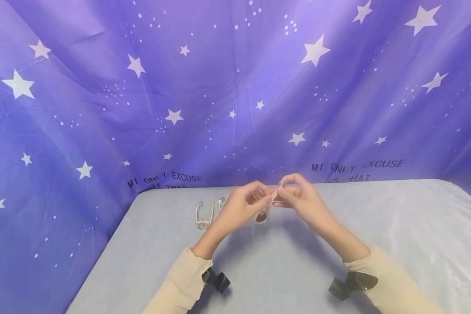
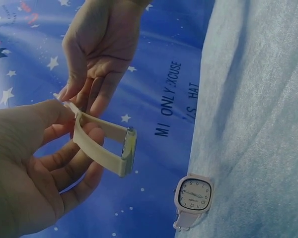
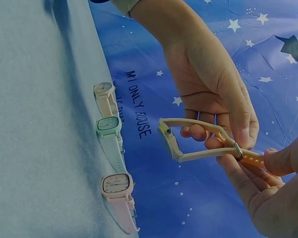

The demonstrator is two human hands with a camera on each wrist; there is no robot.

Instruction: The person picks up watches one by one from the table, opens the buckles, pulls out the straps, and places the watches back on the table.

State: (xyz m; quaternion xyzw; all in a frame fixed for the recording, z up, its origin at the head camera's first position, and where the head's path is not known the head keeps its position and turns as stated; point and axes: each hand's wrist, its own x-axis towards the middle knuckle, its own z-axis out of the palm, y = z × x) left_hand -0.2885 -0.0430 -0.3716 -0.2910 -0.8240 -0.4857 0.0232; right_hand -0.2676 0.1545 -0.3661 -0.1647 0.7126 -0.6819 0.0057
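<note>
A square-cased wristwatch with a cream strap (image 3: 196, 155) hangs between the two hands above the table, its strap looped round and joined at the buckle. My left hand (image 1: 241, 207) pinches the strap near the buckle, its other fingers loosely curved beneath. With thumb and fingers, my right hand (image 1: 304, 198) grips the holed strap end that sticks out past the buckle. In the left wrist view, the watch case (image 2: 129, 151) is seen edge-on, so its dial is mostly hidden. Fingers partly cover the buckle there.
On the table (image 1: 149, 261) stand a cream watch (image 3: 104, 89), a mint-green watch (image 3: 108, 126) and a pale pink watch (image 3: 116, 183) in a row. My left hand partly hides this row in the head view. A purple star-patterned cloth (image 1: 235, 87) hangs behind the table.
</note>
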